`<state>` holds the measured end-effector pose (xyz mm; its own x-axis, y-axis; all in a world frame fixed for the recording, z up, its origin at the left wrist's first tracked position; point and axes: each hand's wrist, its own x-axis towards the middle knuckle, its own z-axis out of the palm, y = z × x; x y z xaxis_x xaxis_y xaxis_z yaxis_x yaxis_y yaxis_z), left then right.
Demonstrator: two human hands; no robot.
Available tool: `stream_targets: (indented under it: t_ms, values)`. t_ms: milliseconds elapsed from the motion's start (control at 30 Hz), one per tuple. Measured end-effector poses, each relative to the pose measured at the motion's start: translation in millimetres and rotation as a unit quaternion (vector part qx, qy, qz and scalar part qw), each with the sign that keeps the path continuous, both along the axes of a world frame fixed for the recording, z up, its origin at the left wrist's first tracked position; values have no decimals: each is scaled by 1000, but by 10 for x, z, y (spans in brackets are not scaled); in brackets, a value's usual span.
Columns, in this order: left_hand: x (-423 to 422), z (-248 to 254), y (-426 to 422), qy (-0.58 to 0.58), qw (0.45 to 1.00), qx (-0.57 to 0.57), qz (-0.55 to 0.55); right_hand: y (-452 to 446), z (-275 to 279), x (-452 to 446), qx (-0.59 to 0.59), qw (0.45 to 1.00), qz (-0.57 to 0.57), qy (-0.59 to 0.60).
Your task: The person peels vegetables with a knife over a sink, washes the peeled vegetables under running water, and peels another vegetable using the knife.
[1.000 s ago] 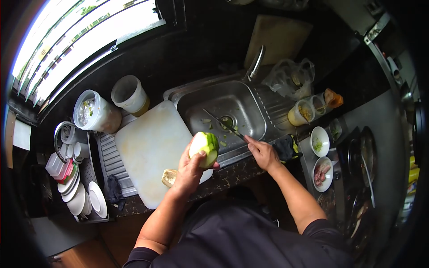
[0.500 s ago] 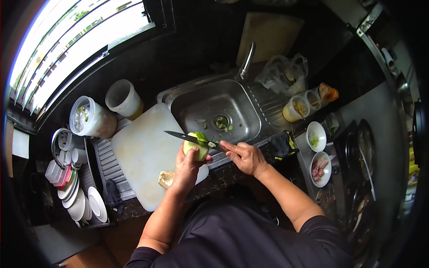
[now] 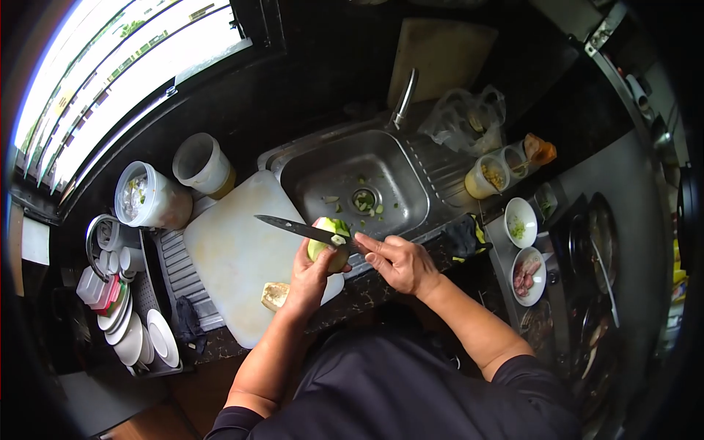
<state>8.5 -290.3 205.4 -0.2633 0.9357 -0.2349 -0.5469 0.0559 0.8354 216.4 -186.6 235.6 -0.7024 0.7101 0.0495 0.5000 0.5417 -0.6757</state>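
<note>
My left hand [image 3: 312,277] is closed around a round, pale green vegetable [image 3: 319,249], held above the near right edge of the white cutting board [image 3: 238,235]. Brighter green skin and a pale cut spot show on its top; its exact kind I cannot make out. In my right hand [image 3: 405,265] is a kitchen knife [image 3: 282,225], gripped by its handle with the forefinger stretched along it. Its dark blade lies across the top of the vegetable, the tip pointing left over the board. A tan, rough-faced chunk [image 3: 275,295] rests on the board beside my left wrist.
Behind the hands is a steel sink [image 3: 315,176] with green scraps around its drain, and a faucet [image 3: 405,99]. Two plastic buckets [image 3: 158,202] stand at left, near a rack of plates [image 3: 128,341]. Bowls of chopped greens [image 3: 519,220] and raw meat [image 3: 526,279] sit at right.
The knife has slid left across the vegetable, its tip reaching farther over the board. The vegetable is tilted slightly differently in my left hand, and a further scrap shows in the sink.
</note>
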Motion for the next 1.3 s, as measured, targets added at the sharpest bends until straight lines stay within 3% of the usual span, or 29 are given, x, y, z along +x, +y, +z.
stream_targets:
  t_ms: [133,200,300,367,467,533,600,800,933,1000,1100,1167,1267,1300]
  values:
    - [7,82,-32,-3,1000,8,-22,273,-389,129,6,999,-39,2]
    - [-4,169,-63,6,1000,17,-23,590,-811,477,-57,992,-74,-90]
    - [15,234,-42,33,999,36,-21,449,-754,523,-66,995,-80,0]
    - [19,30,-5,45,998,39,-21,326,-305,242,-26,995,-41,86]
    - [-22,-44,52,49,998,20,-34,129,17,42,7,1000,6,26]
    - [-49,-44,78,16,993,-53,-105,74,-6,-7,11,1000,10,18]
    - [-4,-42,83,7,995,-54,-86,27,-10,-23,19,1000,14,8]
    - [36,-93,92,172,978,-37,-110,-67,89,-34,42,999,14,-31]
    - [-4,-17,81,64,991,-62,-101,119,-265,108,47,996,-39,-61]
    - [14,93,40,57,993,-25,-104,425,-575,384,2,977,-114,-182]
    - [33,132,20,77,992,33,-97,586,-751,699,-29,976,-114,-185]
    - [14,51,-4,87,992,4,-88,413,-547,603,-24,996,-83,-5]
    - [78,-87,104,134,990,33,-44,169,-219,298,3,995,-35,89]
    - [98,-119,104,176,983,45,-17,72,-33,213,-4,998,-23,53]
